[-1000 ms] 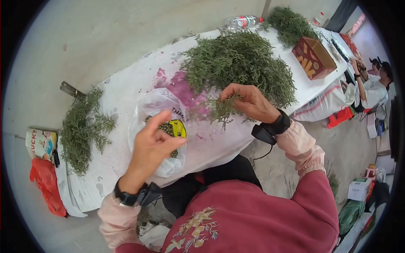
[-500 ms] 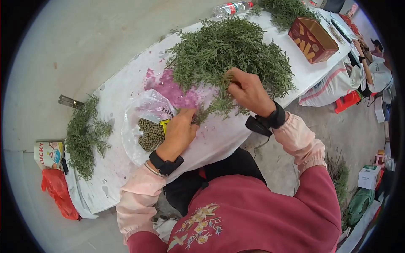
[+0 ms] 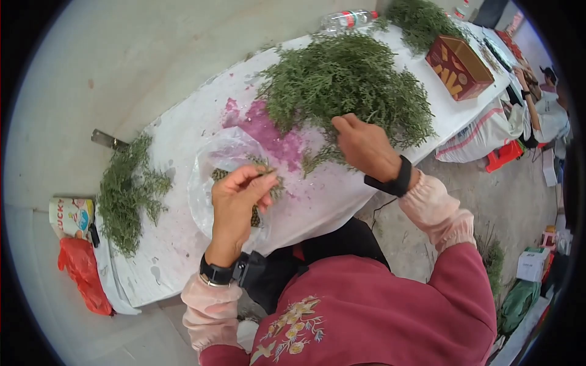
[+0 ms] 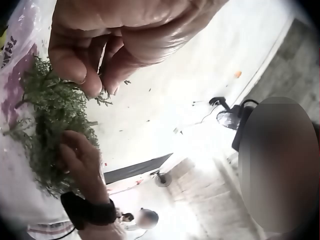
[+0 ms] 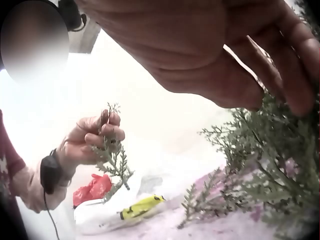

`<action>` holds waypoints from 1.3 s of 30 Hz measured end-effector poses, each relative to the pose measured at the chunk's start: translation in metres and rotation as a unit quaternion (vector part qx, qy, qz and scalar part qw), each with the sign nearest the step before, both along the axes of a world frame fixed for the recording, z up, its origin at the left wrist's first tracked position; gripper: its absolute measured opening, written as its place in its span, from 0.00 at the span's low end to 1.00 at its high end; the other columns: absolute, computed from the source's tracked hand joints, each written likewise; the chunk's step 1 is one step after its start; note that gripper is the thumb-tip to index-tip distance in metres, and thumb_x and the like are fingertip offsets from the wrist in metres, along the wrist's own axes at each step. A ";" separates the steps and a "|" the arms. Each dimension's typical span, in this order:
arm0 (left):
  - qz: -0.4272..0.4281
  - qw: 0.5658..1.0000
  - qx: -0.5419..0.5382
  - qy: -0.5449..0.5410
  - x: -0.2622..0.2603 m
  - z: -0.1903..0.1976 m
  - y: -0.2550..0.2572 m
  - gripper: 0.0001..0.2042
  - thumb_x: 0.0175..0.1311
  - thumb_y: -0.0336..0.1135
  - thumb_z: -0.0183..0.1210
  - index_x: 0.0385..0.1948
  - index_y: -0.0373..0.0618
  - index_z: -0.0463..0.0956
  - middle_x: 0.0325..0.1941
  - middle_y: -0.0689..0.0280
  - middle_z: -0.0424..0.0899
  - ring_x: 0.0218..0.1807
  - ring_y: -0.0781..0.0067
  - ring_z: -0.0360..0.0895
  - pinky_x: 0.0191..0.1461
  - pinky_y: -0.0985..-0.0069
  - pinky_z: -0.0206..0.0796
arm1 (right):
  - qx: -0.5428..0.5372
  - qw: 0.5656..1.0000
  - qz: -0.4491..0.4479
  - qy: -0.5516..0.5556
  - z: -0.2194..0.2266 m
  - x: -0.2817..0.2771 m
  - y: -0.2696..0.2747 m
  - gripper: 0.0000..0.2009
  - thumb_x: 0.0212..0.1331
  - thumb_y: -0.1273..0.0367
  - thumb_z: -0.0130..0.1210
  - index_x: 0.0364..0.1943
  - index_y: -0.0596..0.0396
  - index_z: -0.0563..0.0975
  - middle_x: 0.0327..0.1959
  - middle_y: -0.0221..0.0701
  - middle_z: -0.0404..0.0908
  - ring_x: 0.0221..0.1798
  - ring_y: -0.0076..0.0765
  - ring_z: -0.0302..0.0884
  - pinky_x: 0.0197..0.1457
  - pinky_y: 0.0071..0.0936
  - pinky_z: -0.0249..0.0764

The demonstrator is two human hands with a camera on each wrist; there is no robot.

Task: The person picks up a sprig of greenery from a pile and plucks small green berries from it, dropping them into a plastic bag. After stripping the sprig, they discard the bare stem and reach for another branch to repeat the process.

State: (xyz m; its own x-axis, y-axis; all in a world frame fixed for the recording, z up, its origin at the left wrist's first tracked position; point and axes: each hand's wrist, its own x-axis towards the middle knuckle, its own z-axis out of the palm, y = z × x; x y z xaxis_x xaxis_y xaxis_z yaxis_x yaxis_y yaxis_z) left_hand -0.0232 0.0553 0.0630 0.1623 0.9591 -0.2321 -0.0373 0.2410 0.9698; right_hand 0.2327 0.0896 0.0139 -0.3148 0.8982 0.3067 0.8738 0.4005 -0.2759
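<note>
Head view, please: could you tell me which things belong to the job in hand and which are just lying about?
In use: left hand pinching a sprig; right hand in the big green pile; plastic bag.
Lying about: box, bottle, red bag.

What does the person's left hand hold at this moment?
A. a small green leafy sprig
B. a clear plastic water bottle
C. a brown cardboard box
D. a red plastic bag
A: the left hand pinches a small green leafy sprig between thumb and fingers, raised above the clear plastic bag.
</note>
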 end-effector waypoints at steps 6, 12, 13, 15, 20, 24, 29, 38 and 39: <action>0.042 0.978 -0.058 -0.198 -0.023 -0.024 -0.054 0.04 0.59 0.28 0.56 0.33 0.38 0.75 0.29 0.62 0.78 0.20 0.81 0.70 0.22 0.83 0.62 | -0.036 0.953 0.033 0.299 0.035 -0.030 -0.051 0.16 0.51 0.76 0.56 0.46 0.56 0.73 0.45 0.37 0.75 0.34 0.32 0.76 0.37 0.25 0.72; 0.038 0.965 -0.094 -0.241 -0.025 -0.058 -0.084 0.04 0.60 0.28 0.55 0.35 0.40 0.75 0.29 0.62 0.78 0.21 0.80 0.70 0.23 0.83 0.62 | -0.322 0.745 0.169 0.560 0.006 -0.089 -0.080 0.13 0.58 0.72 0.53 0.47 0.63 0.73 0.44 0.30 0.75 0.43 0.22 0.71 0.50 0.21 0.67; 0.026 0.965 -0.091 -0.244 -0.025 -0.060 -0.087 0.05 0.60 0.28 0.56 0.35 0.41 0.75 0.29 0.62 0.78 0.21 0.80 0.70 0.24 0.83 0.62 | -0.325 0.744 0.170 0.559 0.003 -0.094 -0.081 0.13 0.58 0.72 0.53 0.47 0.63 0.73 0.44 0.30 0.75 0.43 0.22 0.71 0.50 0.21 0.67; 0.026 0.967 -0.091 -0.239 -0.025 -0.061 -0.092 0.05 0.60 0.28 0.56 0.36 0.41 0.74 0.29 0.63 0.78 0.21 0.81 0.70 0.24 0.84 0.62 | -0.388 0.698 0.158 0.581 -0.003 -0.102 -0.082 0.13 0.59 0.71 0.53 0.46 0.64 0.73 0.43 0.29 0.76 0.43 0.22 0.71 0.49 0.20 0.68; 0.006 0.973 -0.088 -0.213 -0.021 -0.065 -0.095 0.06 0.60 0.29 0.56 0.36 0.40 0.74 0.28 0.65 0.78 0.21 0.81 0.69 0.24 0.85 0.62 | -0.418 0.650 0.130 0.621 -0.008 -0.106 -0.087 0.13 0.59 0.70 0.54 0.45 0.63 0.74 0.34 0.26 0.77 0.36 0.16 0.72 0.40 0.16 0.70; -0.003 0.978 -0.089 -0.187 -0.012 -0.069 -0.093 0.05 0.60 0.30 0.56 0.35 0.40 0.75 0.26 0.68 0.77 0.20 0.84 0.68 0.23 0.86 0.61 | -0.409 0.635 0.128 0.642 -0.015 -0.102 -0.090 0.11 0.59 0.70 0.54 0.42 0.62 0.75 0.33 0.26 0.77 0.35 0.15 0.72 0.38 0.15 0.70; 0.005 0.975 -0.124 -0.187 -0.003 -0.079 -0.093 0.07 0.60 0.30 0.57 0.36 0.39 0.75 0.27 0.65 0.78 0.20 0.82 0.70 0.24 0.85 0.62 | -0.374 0.690 0.102 0.611 -0.025 -0.091 -0.089 0.08 0.58 0.72 0.54 0.39 0.62 0.75 0.32 0.25 0.77 0.35 0.15 0.71 0.38 0.15 0.69; 0.037 0.991 -0.103 -0.078 -0.011 -0.066 -0.096 0.06 0.60 0.27 0.55 0.37 0.39 0.76 0.27 0.66 0.78 0.19 0.82 0.70 0.23 0.85 0.65 | -0.423 0.649 0.100 0.624 -0.053 -0.090 -0.078 0.04 0.57 0.75 0.51 0.34 0.60 0.75 0.32 0.27 0.77 0.37 0.17 0.70 0.42 0.18 0.66; 0.109 0.992 -0.055 0.006 -0.020 -0.065 -0.093 0.06 0.59 0.26 0.56 0.37 0.38 0.76 0.27 0.67 0.77 0.20 0.82 0.70 0.25 0.85 0.65 | -0.449 0.599 0.103 0.655 -0.057 -0.089 -0.075 0.04 0.57 0.75 0.51 0.34 0.60 0.75 0.31 0.27 0.77 0.37 0.17 0.70 0.43 0.18 0.66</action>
State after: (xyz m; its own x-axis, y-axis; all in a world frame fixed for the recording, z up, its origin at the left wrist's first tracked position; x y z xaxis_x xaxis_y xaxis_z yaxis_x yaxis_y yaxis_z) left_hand -0.0431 -0.0372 -0.0016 -0.0503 0.9395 -0.3389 -0.0900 0.3337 0.9384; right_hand 0.1433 0.0149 -0.0430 -0.4651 0.8697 -0.1651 -0.3713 -0.3609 -0.8555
